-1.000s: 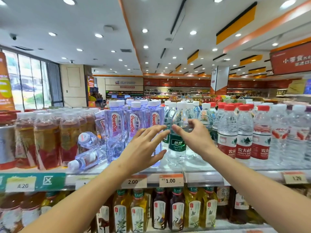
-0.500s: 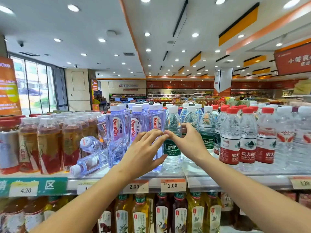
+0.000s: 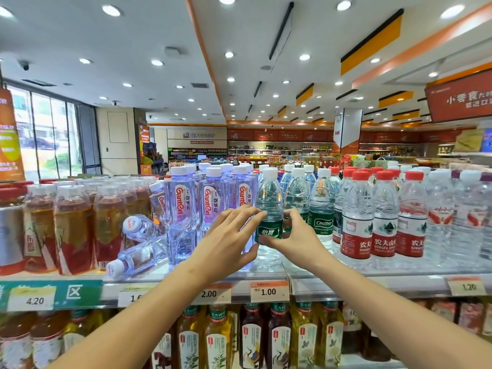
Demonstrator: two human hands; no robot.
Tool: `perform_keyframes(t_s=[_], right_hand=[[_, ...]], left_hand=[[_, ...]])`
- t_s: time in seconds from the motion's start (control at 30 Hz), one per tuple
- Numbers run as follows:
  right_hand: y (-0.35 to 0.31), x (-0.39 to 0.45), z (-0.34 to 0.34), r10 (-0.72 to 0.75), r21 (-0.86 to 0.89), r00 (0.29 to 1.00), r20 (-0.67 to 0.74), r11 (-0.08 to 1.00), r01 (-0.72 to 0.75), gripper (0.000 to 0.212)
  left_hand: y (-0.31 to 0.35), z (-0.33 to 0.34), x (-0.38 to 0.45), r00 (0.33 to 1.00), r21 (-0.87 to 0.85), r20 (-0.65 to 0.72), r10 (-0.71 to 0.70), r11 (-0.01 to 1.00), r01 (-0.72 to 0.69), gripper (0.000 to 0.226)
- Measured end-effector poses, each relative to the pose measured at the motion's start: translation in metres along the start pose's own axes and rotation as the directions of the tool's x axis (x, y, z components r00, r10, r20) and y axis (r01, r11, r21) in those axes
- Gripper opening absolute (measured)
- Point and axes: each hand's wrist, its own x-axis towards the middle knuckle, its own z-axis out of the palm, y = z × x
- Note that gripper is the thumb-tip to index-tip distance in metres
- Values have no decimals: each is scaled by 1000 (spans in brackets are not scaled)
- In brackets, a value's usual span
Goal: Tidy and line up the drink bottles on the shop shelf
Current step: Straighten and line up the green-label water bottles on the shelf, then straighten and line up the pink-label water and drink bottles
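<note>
Top shelf (image 3: pixel 346 280), left to right. Square-shouldered amber tea bottles (image 3: pixel 72 225) with white caps stand in rows. Beside them, two clear ribbed bottles (image 3: pixel 138 246) lie toppled, caps toward the shelf edge, against upright violet-tinted Ganten bottles (image 3: pixel 181 214). The left hand (image 3: pixel 226 241), fingers spread and nearly flat, rests against the front Ganten bottle. The right hand (image 3: pixel 295 238) pinches the green-labelled water bottle (image 3: pixel 269 209), thumb and forefinger around its label; it stands upright at the shelf front. Red-capped, red-labelled bottles (image 3: pixel 383 217) follow. Paper price tags (image 3: pixel 269 291) line the edge.
</note>
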Motion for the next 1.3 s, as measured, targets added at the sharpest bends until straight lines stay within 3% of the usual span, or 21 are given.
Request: perform_keyframes(t_s=[0.3, 0.5, 0.57, 0.63, 0.7, 0.8, 0.9, 1.0, 1.1, 1.2, 1.3], right_hand=[[-4, -6, -1, 16, 6, 1000, 13, 1000, -16, 70], [-20, -9, -18, 72, -74, 988, 135, 995, -62, 83], [-26, -12, -25, 79, -77, 993, 82, 994, -73, 84], [-36, -17, -30, 55, -64, 998, -35, 996, -57, 71], [-49, -23, -35, -52, -33, 980, -191, 998, 47, 54], [-73, -30, -38, -265, -61, 893, -364, 963, 261, 37], [-107, -30, -36, -433, -87, 795, -425, 894, 440, 32], [-145, -30, -25, -537, -71, 744, -397, 827, 558, 27], [-175, -32, -4, -620, -42, 720, -312, 766, 641, 24], [-203, -30, 20, -670, -43, 718, -187, 736, 675, 22], [-225, -20, 44, -674, -73, 732, -104, 739, 670, 20]], left_hand=[[1, -1, -6, 1000, -11, 27, 2, 1000, -2, 67], [-1, -16, -3, 995, -62, 96, 18, 998, -12, 69], [0, -23, -1, 996, -55, 84, 28, 998, -23, 68], [2, -31, -2, 998, -52, 54, 41, 998, -38, 64], [3, -41, -5, 998, -46, 24, 54, 998, -53, 59], [-3, -64, -11, 997, -25, -32, 64, 998, -65, 51], [-19, -96, -17, 991, 22, -126, 47, 999, -45, 38], [-41, -133, -27, 992, 56, -121, -30, 998, 37, 29], [-68, -164, -39, 978, 103, -60, -201, 973, 207, 31], [-94, -186, -54, 914, 102, -19, -406, 908, 405, 34], [-118, -196, -69, 858, 142, 86, -507, 858, 493, 42]])
